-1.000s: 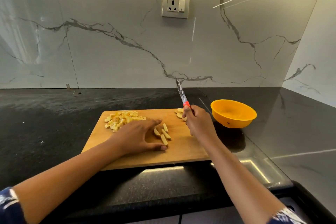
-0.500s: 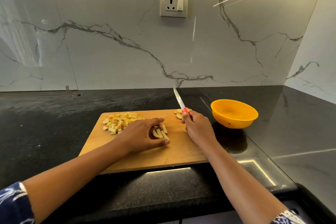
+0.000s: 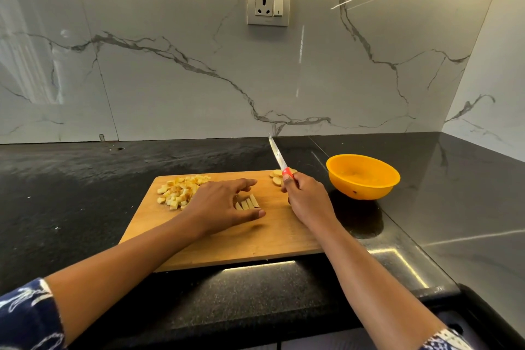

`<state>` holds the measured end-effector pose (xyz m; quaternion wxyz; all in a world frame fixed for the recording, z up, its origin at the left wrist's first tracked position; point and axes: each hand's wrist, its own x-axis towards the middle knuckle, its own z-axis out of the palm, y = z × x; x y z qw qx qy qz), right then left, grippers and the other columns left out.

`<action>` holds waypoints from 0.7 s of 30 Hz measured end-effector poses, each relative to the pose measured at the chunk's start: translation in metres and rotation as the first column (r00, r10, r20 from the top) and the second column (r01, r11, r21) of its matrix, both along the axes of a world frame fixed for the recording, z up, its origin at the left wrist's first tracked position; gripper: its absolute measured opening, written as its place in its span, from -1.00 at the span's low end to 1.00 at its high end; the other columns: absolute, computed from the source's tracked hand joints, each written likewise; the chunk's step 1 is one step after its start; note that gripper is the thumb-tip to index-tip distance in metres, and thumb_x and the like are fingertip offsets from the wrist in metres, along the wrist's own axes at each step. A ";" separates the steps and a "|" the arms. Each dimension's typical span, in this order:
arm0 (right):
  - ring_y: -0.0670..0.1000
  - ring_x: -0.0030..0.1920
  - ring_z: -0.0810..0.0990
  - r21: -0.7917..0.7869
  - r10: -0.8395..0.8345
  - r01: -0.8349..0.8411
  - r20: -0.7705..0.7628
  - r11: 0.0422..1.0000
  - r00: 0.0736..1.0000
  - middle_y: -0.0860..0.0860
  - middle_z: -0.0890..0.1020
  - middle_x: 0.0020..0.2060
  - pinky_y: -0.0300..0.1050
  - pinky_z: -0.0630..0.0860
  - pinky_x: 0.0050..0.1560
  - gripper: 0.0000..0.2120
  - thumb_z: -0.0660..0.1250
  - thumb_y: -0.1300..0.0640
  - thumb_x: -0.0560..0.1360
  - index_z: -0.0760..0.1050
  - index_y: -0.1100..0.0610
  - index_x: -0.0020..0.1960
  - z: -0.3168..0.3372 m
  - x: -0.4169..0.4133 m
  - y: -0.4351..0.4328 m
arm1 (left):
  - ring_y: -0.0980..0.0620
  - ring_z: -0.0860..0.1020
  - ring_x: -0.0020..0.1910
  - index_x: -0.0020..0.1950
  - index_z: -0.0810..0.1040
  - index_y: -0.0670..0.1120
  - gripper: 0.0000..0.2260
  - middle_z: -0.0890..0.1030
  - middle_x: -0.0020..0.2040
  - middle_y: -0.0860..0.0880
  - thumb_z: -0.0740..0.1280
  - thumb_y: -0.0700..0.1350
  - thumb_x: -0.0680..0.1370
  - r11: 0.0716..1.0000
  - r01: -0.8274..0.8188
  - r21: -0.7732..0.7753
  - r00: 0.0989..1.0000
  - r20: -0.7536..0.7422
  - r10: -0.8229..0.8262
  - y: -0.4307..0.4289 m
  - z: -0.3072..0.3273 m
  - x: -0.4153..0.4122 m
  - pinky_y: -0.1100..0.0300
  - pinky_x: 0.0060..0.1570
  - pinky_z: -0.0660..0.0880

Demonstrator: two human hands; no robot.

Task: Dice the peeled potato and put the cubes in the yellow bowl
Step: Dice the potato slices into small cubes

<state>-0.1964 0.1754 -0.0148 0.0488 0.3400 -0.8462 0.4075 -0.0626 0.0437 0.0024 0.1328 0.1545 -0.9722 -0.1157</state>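
On the board (image 3: 270,236), potato sticks (image 3: 247,203) are flanked by the spread left hand (image 3: 218,207). A knife (image 3: 279,159) is gripped by the right hand (image 3: 306,199).

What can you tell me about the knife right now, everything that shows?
The knife has a slim, shiny metal blade with a pointed tip and a red handle. The handle is mostly hidden inside the right hand that grips it. The knife is held off the cutting board, its blade pointing up and away and leaning slightly left. It is above the board's far edge, near the potato slices. Only the hand touches it.
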 end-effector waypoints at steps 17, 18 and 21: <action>-0.12 -0.32 0.49 -0.001 0.007 -0.007 0.010 1.000 1.000 -0.05 0.54 -0.33 -0.26 0.35 -0.32 -0.62 0.06 -0.08 0.65 0.56 0.11 -0.01 0.001 0.001 0.003 | 0.19 0.44 0.06 0.20 0.53 0.18 -0.64 0.56 0.09 0.19 0.36 0.24 0.43 0.997 -0.049 0.053 0.999 -0.021 0.050 0.009 0.007 -0.029 -0.02 0.20 0.37; -0.12 -0.32 0.50 -0.004 0.005 -0.005 0.010 1.000 1.000 -0.05 0.55 -0.33 -0.25 0.36 -0.32 -0.62 0.06 -0.08 0.65 0.56 0.11 -0.01 0.001 0.001 0.002 | 0.18 0.44 0.06 0.18 0.54 0.19 -0.64 0.57 0.09 0.19 0.36 0.24 0.43 0.995 -0.052 0.090 0.998 -0.033 0.055 0.009 0.006 -0.032 -0.03 0.19 0.38; -0.11 -0.30 0.50 -0.010 0.006 -0.006 0.014 1.000 1.000 -0.05 0.55 -0.31 -0.25 0.37 -0.30 -0.62 0.06 -0.07 0.65 0.57 0.12 0.00 0.001 0.001 0.002 | 0.16 0.46 0.12 0.12 0.56 0.20 -0.69 0.56 0.09 0.21 0.38 0.24 0.42 0.987 -0.080 0.141 0.996 -0.029 0.084 0.007 0.002 -0.035 -0.05 0.20 0.34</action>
